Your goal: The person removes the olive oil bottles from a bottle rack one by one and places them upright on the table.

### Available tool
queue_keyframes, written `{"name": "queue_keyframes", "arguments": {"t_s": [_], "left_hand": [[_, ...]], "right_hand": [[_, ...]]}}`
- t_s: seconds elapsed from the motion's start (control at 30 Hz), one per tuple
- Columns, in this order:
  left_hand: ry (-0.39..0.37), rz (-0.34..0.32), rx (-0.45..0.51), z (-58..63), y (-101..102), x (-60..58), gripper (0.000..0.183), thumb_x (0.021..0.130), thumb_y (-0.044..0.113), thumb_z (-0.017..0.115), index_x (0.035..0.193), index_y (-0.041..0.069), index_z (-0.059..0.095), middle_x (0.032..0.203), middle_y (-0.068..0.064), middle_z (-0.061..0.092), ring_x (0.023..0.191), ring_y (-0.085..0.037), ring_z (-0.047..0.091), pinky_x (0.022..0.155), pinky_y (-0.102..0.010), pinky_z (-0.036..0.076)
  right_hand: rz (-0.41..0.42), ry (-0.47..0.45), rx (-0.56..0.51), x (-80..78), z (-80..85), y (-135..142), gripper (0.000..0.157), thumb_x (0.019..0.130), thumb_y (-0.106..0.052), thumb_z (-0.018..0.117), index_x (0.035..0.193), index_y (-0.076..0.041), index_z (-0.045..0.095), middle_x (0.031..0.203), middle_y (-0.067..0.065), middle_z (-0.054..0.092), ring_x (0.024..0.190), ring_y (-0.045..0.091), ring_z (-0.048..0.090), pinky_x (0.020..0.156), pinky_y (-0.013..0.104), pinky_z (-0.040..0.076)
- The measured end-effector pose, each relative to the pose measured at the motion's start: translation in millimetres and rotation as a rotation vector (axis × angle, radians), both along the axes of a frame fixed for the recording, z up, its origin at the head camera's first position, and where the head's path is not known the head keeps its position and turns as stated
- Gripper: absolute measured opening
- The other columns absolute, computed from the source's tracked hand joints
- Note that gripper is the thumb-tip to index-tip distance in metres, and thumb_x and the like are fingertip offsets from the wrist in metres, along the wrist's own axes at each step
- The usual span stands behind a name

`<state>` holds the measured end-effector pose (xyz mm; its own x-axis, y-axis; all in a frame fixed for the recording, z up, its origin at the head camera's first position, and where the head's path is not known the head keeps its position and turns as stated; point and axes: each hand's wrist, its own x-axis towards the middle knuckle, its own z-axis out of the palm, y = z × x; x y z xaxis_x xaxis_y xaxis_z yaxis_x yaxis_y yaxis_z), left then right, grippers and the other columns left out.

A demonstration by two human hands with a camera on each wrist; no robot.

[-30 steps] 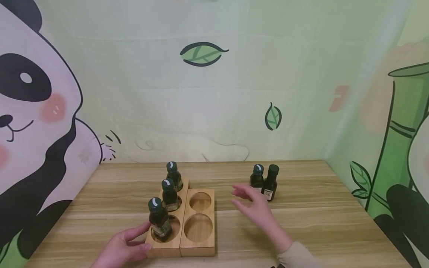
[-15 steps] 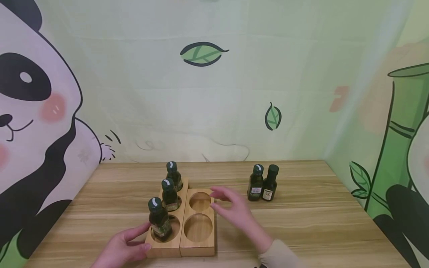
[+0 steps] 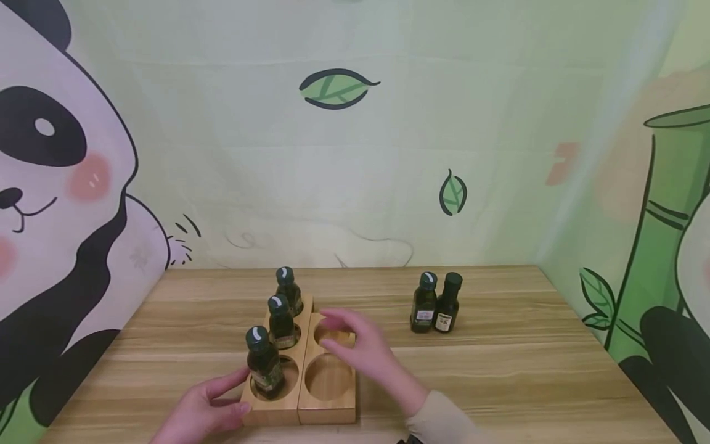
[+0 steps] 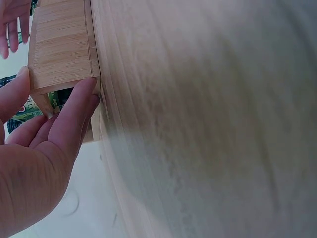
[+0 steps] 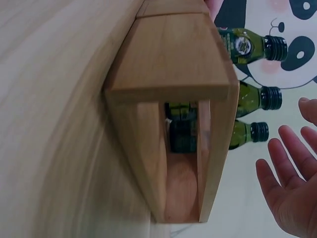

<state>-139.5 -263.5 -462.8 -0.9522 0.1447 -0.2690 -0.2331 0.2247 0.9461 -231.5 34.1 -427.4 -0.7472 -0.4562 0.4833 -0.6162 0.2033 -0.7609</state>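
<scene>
My left hand [image 3: 202,407] grips the near left corner of a stepped wooden bottle rack [image 3: 277,414]. Three dark green glass bottles with dark caps, the nearest a labelled bottle [image 3: 266,367], stand in that rack's round wells. Against its right side sits a second wooden rack [image 3: 327,416] with two round wells that hold nothing. Over the rear well hovers my right hand [image 3: 363,345], thumb and fingers apart, nothing between them; it partly hides that well. In the right wrist view the fingers [image 5: 290,163] are extended beside the bottle necks.
Two more dark bottles, one with a pale label [image 3: 424,308] and a slimmer one [image 3: 446,308], stand close together on the wooden table [image 3: 527,370] at the back right. Behind the table hangs a printed cloth backdrop [image 3: 388,185] with pandas and leaves.
My right hand has moved left, from beside the two back-right bottles to above the right rack's rear well. The left hand, racks and bottles have kept their places.
</scene>
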Motion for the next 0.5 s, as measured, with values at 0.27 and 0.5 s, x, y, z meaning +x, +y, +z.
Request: {"name": "queue_keyframes", "arguments": {"t_s": [0.27, 0.5], "left_hand": [[0.004, -0.013, 0.016, -0.3, -0.7, -0.9, 0.079, 0.086, 0.018, 0.079, 0.148, -0.004, 0.035, 0.148, -0.032, 0.034, 0.11, -0.039, 0.062, 0.085, -0.045, 0.056], [-0.003, -0.018, -0.018, 1.4, -0.8, -1.3, 0.08, 0.086, 0.021, 0.079, 0.148, -0.003, 0.036, 0.148, -0.033, 0.035, 0.11, -0.04, 0.063, 0.085, -0.047, 0.056]], "right_hand": [[0.019, -0.034, 0.0, 3.6, 8.3, -18.2, 0.051, 0.088, -0.01, 0.075, 0.136, -0.01, 0.058, 0.122, 0.007, 0.068, 0.112, 0.017, 0.062, 0.1, 0.032, 0.048], [0.04, -0.016, 0.001, 7.3, 14.1, -31.4, 0.054, 0.088, -0.015, 0.076, 0.138, -0.01, 0.056, 0.126, 0.004, 0.066, 0.115, 0.014, 0.06, 0.099, 0.03, 0.047]]}}
